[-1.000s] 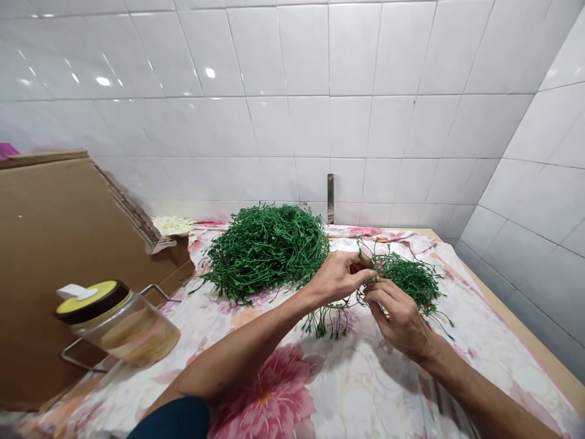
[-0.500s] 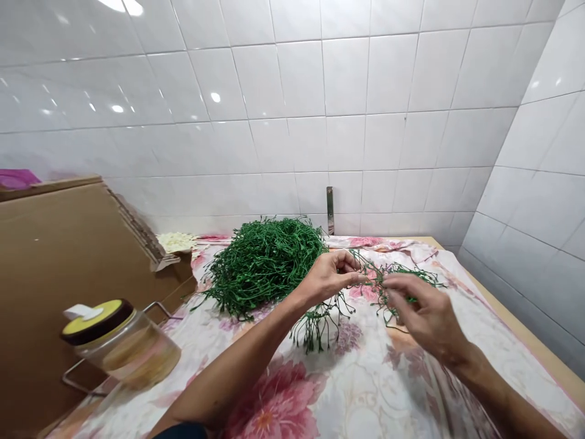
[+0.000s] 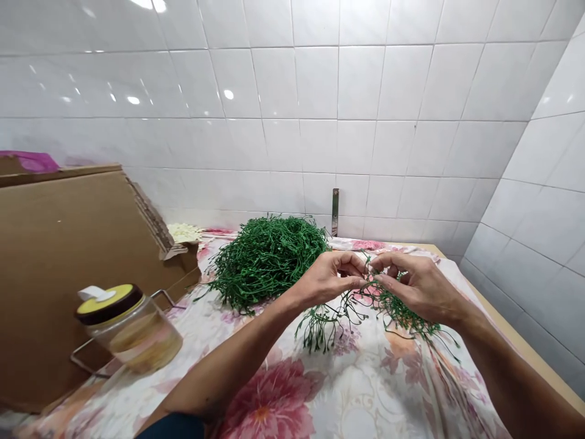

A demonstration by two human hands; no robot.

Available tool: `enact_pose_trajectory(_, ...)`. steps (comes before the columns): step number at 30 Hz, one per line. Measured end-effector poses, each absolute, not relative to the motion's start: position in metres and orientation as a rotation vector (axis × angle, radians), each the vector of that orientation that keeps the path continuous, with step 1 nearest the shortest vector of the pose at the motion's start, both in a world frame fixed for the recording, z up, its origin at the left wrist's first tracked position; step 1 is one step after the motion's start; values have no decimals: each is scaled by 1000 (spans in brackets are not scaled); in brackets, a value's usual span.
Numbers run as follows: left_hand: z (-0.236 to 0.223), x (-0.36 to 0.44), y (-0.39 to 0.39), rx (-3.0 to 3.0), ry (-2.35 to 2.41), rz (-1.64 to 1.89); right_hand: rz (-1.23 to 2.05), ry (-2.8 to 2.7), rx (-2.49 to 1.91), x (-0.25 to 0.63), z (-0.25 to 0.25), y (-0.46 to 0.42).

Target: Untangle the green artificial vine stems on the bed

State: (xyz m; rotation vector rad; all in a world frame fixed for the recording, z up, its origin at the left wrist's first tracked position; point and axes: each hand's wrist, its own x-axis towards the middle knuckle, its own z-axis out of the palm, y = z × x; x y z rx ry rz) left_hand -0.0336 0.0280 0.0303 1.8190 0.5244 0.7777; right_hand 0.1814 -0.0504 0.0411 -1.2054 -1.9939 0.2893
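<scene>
A large tangled heap of green artificial vine lies on the flowered cloth, just beyond my left hand. A smaller loose bunch of the same vine hangs between my hands, with thin sprigs dangling below. My right hand faces my left across it, and the fingertips of both pinch strands near the middle. The heap stays apart from my fingers, though the bunch's strands pass close to it.
A glass jar with a yellow and dark lid stands on a wire stand at the left, before a large cardboard sheet. White tiled walls rise behind. A pale heap of white material lies at the back, and a wooden table edge runs along the right.
My right hand has returned from its spread, lifted position and now pinches the strands close to my left hand. The smaller bunch has shifted lower and to the right.
</scene>
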Motion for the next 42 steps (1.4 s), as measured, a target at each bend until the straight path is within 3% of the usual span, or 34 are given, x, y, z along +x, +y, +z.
enact_pose_trajectory(4, 28, -34, 27, 1963, 595, 869, 328, -2017, -1213, 182, 41, -43)
enact_pose_trajectory(15, 17, -29, 24, 2515, 634, 962, -40, -2099, -1306, 187, 39, -38)
enact_pose_trajectory(31, 21, -26, 17, 2446, 622, 1139, 334, -1916, -1261, 192, 36, -44)
enact_pose_trajectory(37, 17, -21, 16, 2359, 656, 1146, 282, -1873, -1220, 191, 35, -40)
enact_pose_trajectory(42, 12, -20, 17, 2419, 696, 1384, 178, -1914, -1214, 189, 36, -40)
